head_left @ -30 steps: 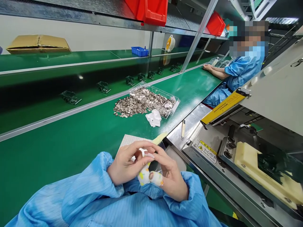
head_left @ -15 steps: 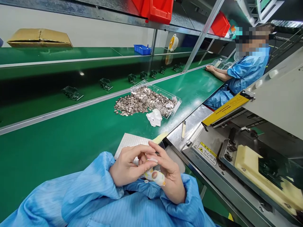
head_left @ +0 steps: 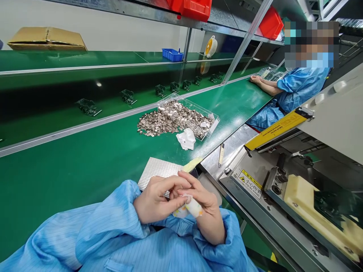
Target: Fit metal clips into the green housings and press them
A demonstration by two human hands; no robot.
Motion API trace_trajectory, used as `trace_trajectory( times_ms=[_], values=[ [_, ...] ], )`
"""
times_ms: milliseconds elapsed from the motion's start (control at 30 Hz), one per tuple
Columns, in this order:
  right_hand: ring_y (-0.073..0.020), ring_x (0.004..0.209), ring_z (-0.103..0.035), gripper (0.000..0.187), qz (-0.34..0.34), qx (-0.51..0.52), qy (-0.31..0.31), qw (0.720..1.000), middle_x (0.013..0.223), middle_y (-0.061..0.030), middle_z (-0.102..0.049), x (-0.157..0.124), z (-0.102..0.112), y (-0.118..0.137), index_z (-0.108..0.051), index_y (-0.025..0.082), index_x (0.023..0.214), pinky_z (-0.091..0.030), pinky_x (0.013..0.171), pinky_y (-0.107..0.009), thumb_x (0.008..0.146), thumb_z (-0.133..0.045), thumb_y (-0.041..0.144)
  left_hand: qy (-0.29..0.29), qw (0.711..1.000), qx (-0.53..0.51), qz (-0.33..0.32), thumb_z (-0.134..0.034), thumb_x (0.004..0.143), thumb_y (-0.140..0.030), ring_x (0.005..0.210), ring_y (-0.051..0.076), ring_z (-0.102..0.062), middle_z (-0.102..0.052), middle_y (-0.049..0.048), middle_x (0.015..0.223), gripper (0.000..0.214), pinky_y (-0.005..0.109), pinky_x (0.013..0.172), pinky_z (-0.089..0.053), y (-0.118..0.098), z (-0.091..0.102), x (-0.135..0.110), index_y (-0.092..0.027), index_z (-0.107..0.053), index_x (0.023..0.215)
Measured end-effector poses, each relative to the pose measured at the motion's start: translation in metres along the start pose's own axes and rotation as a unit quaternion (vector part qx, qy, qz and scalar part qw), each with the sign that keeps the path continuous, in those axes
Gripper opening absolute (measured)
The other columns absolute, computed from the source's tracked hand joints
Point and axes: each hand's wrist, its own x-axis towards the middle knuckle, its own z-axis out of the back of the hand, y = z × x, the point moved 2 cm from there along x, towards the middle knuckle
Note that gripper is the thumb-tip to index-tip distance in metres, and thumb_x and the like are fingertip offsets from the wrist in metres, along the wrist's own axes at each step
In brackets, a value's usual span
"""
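white patterned wrap [head_left: 194, 208] being worn over thumb of R hand [head_left: 209, 211], edge being pinched by L hand [head_left: 154, 202], fingers nearly closed, R fingers being held part-curled, grip unclear, gridded plate [head_left: 159, 169] being part-hidden, on tabletop [head_left: 99, 172]

Two red bins [head_left: 195, 8], one blue tray [head_left: 172, 56]

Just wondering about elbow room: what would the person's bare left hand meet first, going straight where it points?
Likely the white, yellow-patterned wrap on the bare right hand, though depth is unclear.
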Motion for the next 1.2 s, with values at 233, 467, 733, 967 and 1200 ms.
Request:
trace_trajectory(
  times_ms=[233,467,733,967,1200],
  values=[
    [-0.0293,0.132,-0.049,0.018,-0.056,0.071,-0.058,0.994,0.141,-0.0042,-0.056,-0.004,0.004,-0.009,-0.078,0.032,0.099,-0.045,0.104,-0.044,0.089,-0.064,0.031,0.079,0.996,0.015,0.024,-0.063,0.085,-0.017,0.064,0.012,-0.063,-0.071,0.0024,0.081,0.028,0.021,0.059,-0.047,0.01,-0.005,-0.002,-0.017,-0.057,0.113],
    [-0.0247,0.095,-0.067,0.018,-0.089,0.092,-0.154,0.98,0.141,-0.0043,-0.056,0.005,0.025,0.01,-0.079,0.028,0.092,-0.055,0.076,-0.04,0.084,-0.068,0.039,0.182,0.983,0.013,0.029,-0.059,0.08,-0.01,0.069,0.015,-0.059,-0.065,0.0022,0.07,0.011,0.025,0.063,-0.045,0.018,-0.018,-0.007,-0.017,-0.067,0.082],
    [-0.0314,0.134,-0.045,0.017,-0.011,-0.03,-0.122,0.992,0.144,-0.003,-0.053,0.012,0.035,0.026,-0.079,0.032,0.097,-0.036,0.11,-0.05,0.088,-0.065,0.036,0.085,0.991,-0.054,0.091,-0.08,0.071,-0.03,0.114,0.025,-0.058,-0.058,0.013,0.131,0.064,0.039,0.095,-0.049,0.017,-0.015,0.018,-0.021,-0.052,0.128],
    [-0.0329,0.134,-0.045,0.015,0.001,0.015,-0.139,0.99,0.144,-0.0025,-0.053,0.01,0.037,0.037,-0.08,0.032,0.093,-0.035,0.109,-0.052,0.084,-0.068,0.035,0.171,0.985,-0.014,0.036,-0.057,0.086,-0.015,0.063,0.013,-0.059,-0.065,0.001,0.068,0.011,0.023,0.06,-0.043,0.024,-0.035,0.02,-0.016,-0.066,0.08],
    [-0.0351,0.133,-0.046,0.014,-0.01,0.05,-0.128,0.99,0.146,-0.0033,-0.051,0.008,0.037,0.046,-0.08,0.031,0.089,-0.036,0.108,-0.056,0.083,-0.068,0.035,0.163,0.944,-0.237,0.163,-0.069,0.079,-0.022,0.058,0.009,-0.053,-0.06,-0.0001,0.079,0.04,0.022,0.056,-0.045,0.022,-0.031,0.032,-0.017,-0.055,0.116]
  ],
)
